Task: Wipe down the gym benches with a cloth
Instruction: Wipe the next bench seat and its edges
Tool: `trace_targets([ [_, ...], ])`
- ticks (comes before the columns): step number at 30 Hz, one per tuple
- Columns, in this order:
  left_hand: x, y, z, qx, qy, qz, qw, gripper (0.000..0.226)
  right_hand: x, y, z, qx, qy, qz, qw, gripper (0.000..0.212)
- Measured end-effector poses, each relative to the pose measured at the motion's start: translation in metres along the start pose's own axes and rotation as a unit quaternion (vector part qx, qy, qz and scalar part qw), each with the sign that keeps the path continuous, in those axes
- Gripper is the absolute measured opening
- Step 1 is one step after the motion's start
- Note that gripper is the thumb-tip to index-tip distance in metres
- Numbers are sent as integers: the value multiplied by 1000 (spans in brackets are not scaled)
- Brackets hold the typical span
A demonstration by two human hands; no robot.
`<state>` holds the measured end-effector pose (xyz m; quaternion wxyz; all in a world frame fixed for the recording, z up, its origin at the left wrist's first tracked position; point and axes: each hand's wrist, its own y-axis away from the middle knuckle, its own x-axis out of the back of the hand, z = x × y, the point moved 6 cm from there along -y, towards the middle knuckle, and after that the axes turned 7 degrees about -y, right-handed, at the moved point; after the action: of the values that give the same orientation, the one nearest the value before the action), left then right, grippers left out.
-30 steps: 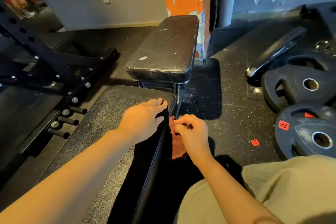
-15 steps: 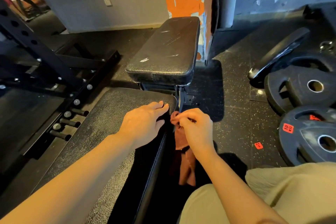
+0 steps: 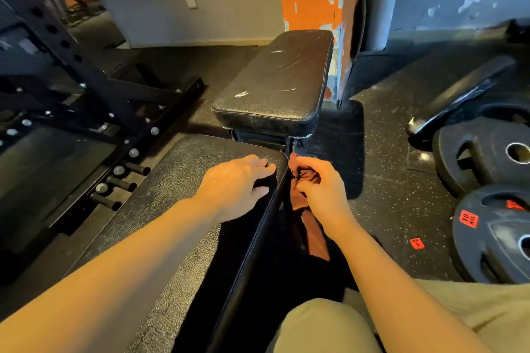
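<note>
**Cloth bunched at the pad's corner, wipe not yet begun**

We are resting our left hand (image 3: pixel 238 185) flat on the near pad (image 3: pixel 172 209), fingers straight and reaching its far right corner. Our right hand (image 3: pixel 321 186) is pinching the brown cloth (image 3: pixel 311 233) just off the pad's right edge, fingers curled round a gathered wad at the top.

What could go wrong: we are gripping only the upper bunch, so most of the cloth is hanging loose below the hand, down the side of the pad toward the floor (image 3: pixel 381 200). If we are dragging it onto the worktop like this, the tail is likely trailing behind, catching on the bracket (image 3: pixel 294 145) between the two pads or picking up grit from the floor and smearing it across the vinyl. A pinch this small could also slip, dropping the cloth into the dark gap beside our knee. The far pad (image 3: pixel 275 86), scuffed and marked white, is lying well beyond our reach from here.

The cloth is sitting beside the pad, not on it: its top is inside our right hand, close to our left fingertips, and its tail is hanging below the wrist.
</note>
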<state>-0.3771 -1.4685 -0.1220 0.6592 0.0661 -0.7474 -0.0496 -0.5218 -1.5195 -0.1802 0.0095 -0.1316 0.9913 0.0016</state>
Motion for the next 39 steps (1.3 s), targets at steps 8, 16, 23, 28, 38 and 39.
trace_targets([
  [8,6,-2,6,30,-20,18,999,40,-6,26,10,63,-48,26,996,49],
  [16,29,-38,20,53,-9,72,996,24,5,1,-5,1,-31,-37,999,37],
  [23,35,-94,28,11,7,68,998,47,38,-79,-17,29,-26,88,995,43],
  [28,21,-142,24,1,17,104,994,52,40,-119,-4,125,47,177,975,32],
  [38,23,-175,19,-27,-21,118,992,58,35,-138,17,226,1,210,951,19],
  [39,22,-176,19,-31,-27,116,992,57,36,-143,19,223,2,211,952,19],
])
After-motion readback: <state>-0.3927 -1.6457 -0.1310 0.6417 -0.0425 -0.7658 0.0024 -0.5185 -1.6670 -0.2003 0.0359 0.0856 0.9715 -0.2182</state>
